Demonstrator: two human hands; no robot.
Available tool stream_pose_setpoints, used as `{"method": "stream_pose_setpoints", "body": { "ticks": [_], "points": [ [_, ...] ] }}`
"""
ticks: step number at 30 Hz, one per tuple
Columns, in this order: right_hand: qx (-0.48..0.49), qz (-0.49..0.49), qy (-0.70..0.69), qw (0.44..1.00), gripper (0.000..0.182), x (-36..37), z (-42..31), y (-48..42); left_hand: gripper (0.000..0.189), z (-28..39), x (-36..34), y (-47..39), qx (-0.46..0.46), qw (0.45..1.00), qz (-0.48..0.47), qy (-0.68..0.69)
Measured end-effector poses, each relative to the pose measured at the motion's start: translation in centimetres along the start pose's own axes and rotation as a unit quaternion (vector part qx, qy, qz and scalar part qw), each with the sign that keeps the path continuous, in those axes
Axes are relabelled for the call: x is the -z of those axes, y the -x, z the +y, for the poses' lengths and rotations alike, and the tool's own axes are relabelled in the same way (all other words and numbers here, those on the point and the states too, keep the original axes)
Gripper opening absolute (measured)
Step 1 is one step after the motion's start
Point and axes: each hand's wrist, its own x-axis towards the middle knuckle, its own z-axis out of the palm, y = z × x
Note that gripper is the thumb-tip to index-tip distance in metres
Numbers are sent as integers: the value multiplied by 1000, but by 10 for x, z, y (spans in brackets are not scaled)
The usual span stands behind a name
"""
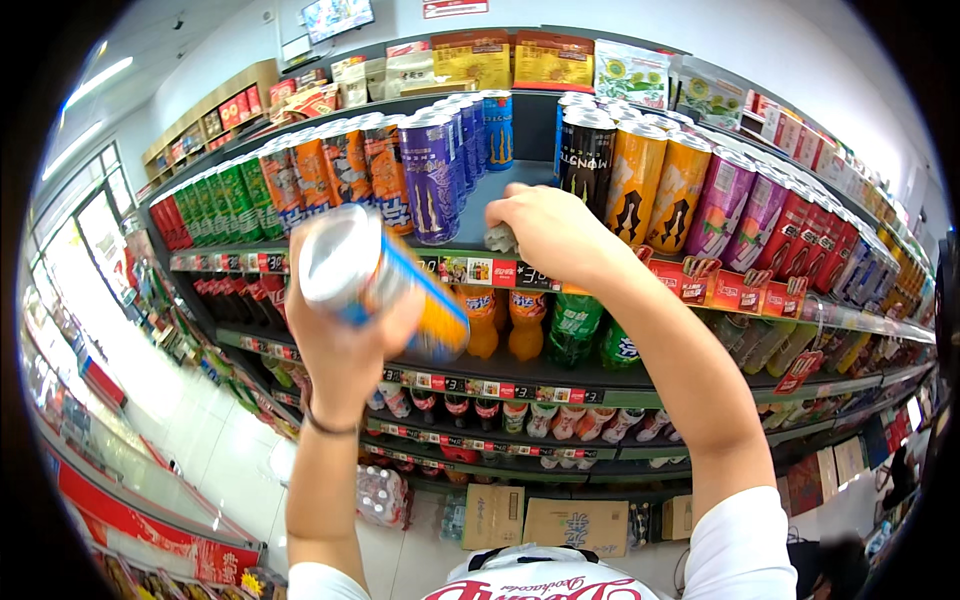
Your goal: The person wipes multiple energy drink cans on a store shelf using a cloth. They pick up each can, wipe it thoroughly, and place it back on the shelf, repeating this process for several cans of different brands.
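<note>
Gripped in my left hand (337,330) is a tall orange and blue drink can (431,307), tilted, its silver end towards me and blurred. My right hand (544,225) is closed on a crumpled grey cloth (500,238) at the front edge of the upper shelf (480,217), by a gap between rows of cans. Purple Monster cans (430,180) stand left of this gap, with a blue can (497,131) at its back. On its right are black Monster cans (588,157) and yellow-orange cans (634,180).
Orange cans (345,161) and green cans (240,195) line the shelf's left part; purple and red cans fill the right. Bottles (576,326) stand on lower shelves. Snack bags (555,60) line the top. Cardboard boxes (576,521) and wrapped bottles (381,495) rest on the floor.
</note>
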Motion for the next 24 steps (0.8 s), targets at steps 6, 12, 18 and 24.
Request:
{"method": "stream_pose_setpoints", "body": {
  "ticks": [6,12,18,24],
  "points": [
    [-63,367,-179,910,35,19,-26,96,54,28,-34,-78,-114,990,-54,-57],
    [-147,317,-516,782,30,1,-27,231,74,-9,-93,-131,-221,940,-111,-236],
    [-265,321,-617,668,32,-7,-29,285,79,-20,-113,-147,-129,838,-300,-437],
    [-294,344,-619,642,33,1,-31,306,85,-12,-118,-169,-78,776,-383,-495]
  ]
}}
